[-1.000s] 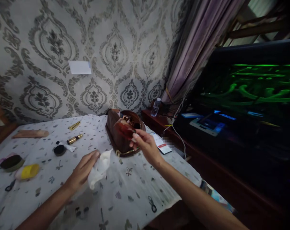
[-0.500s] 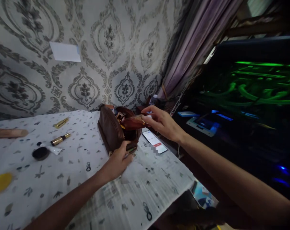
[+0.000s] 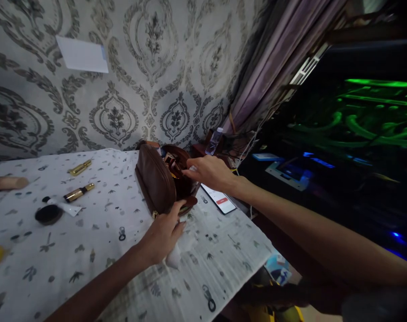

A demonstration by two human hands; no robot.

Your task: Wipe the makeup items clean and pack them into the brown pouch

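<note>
A brown makeup bag [image 3: 154,179] stands unzipped on the table, with small items [image 3: 170,162] showing in its mouth. My left hand [image 3: 163,235] grips the bag's near edge between thumb and fingers, low by the zip pull. My right hand [image 3: 212,172] reaches over the bag's right side, its fingertips closed and pinched at the opening. What these fingers hold is mostly hidden; a pale bit shows by the thumb. Crumpled white material [image 3: 173,258] lies just below my left hand. A lit phone [image 3: 220,200] rests right of the bag, under my right wrist.
On the left lie a gold tube [image 3: 80,168], a black-and-gold tube [image 3: 79,192], a white tube [image 3: 67,206] and a round dark compact [image 3: 49,214]. A clear bottle [image 3: 214,141] stands behind the bag. The patterned cloth [image 3: 129,281] ends at the right, beside a dark computer case [image 3: 357,129].
My right hand has moved left and slightly down, closer into the bag's mouth. The reddish-brown piece it held up has dropped lower. My left hand stays on the bag's edge.
</note>
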